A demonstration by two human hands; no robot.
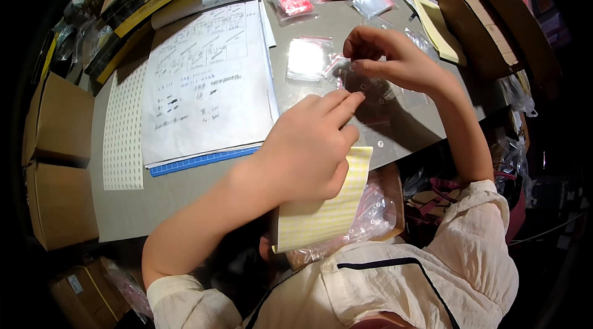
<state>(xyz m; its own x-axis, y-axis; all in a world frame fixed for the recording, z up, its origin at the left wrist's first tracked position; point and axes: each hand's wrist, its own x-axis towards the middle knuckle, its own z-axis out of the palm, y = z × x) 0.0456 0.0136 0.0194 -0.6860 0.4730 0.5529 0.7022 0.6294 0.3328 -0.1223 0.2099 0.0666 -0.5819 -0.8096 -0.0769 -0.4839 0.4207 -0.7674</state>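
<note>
My left hand [312, 147] is over the table's near edge, with two fingers stretched toward a clear plastic bag [375, 114]. Its thumb and another finger bend over a yellow sheet of stickers [324, 221], which slopes down past the table edge; the exact grip is hidden beneath the hand. Just beyond it hovers my right hand [395, 60], thumb and fingers drawn together. Whatever lies between those fingertips is too small to make out. Small white rings [380, 143] show around the bag. Left of the right hand lies a stack of clear zip bags [309, 60].
Handwritten papers [210, 94] rest on a blue-edged board [204, 161] at left, beside a dotted sticker sheet [125, 137]. Bags with red contents [290, 0] lie at the back. Cardboard boxes [58, 205] flank the table. An open box of clear bags [395, 205] sits below its near edge.
</note>
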